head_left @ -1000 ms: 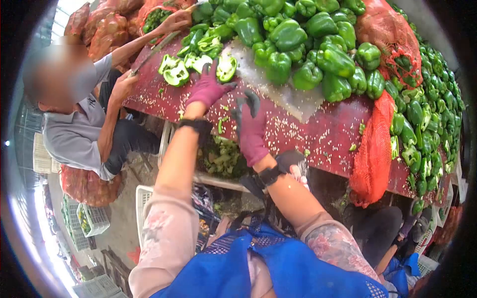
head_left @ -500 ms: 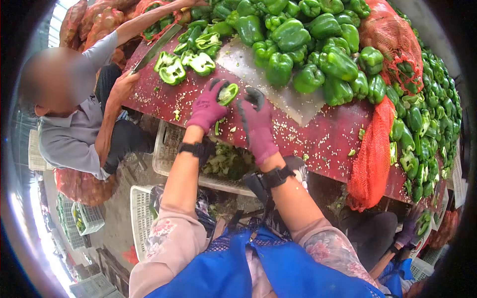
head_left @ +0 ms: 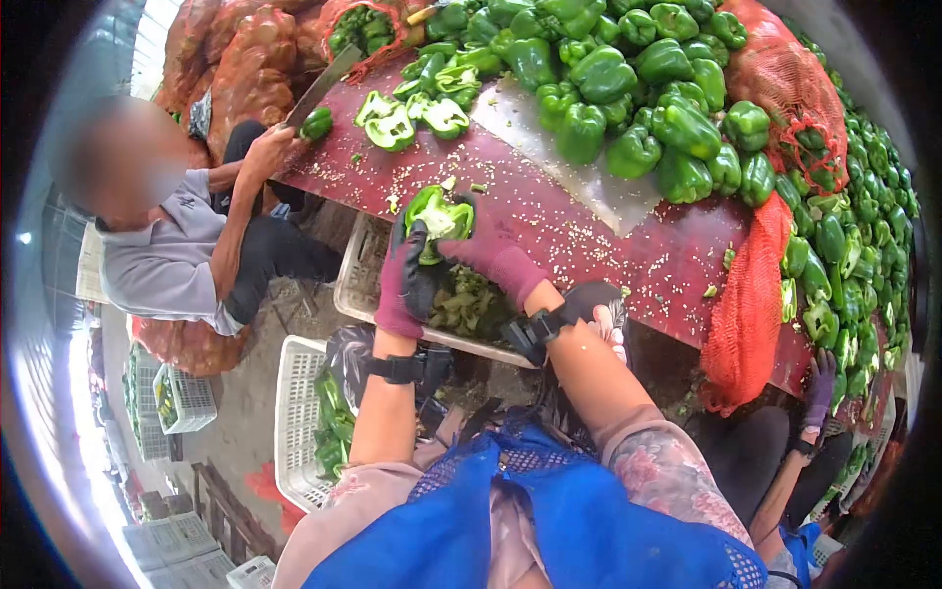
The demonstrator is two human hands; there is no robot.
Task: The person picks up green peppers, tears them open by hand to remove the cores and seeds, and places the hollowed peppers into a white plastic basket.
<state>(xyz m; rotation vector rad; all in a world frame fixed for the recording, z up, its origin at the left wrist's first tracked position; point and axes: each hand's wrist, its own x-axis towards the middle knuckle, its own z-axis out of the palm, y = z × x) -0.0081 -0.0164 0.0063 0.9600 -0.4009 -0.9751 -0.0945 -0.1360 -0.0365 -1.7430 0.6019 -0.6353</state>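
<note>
A cut green bell pepper (head_left: 439, 218), its pale inside facing up, is held between my two hands over the table's near edge. My left hand (head_left: 404, 285), in a purple and black glove, is closed around its left side with the thumb in front. From the right, my right hand (head_left: 491, 253), gloved the same way, closes on the pepper; some of its fingers are hidden behind it. Below my hands, a crate (head_left: 353, 285) of green scraps stands partly under the table. More halved peppers (head_left: 391, 128) lie farther back on the red table (head_left: 579, 270).
Whole green peppers (head_left: 603, 74) are heaped at the back. A red mesh bag (head_left: 751, 314) hangs over the right edge. A person at left holds a knife (head_left: 324, 86) and a pepper (head_left: 316, 124). A white crate (head_left: 299, 402) with peppers stands at my left; a gloved hand (head_left: 819, 388) shows at right.
My left hand held a smaller-looking pepper piece, with my right hand apart from it. Now both grip a cut pepper closer to me. The person at left has drawn back from the pile with a pepper.
</note>
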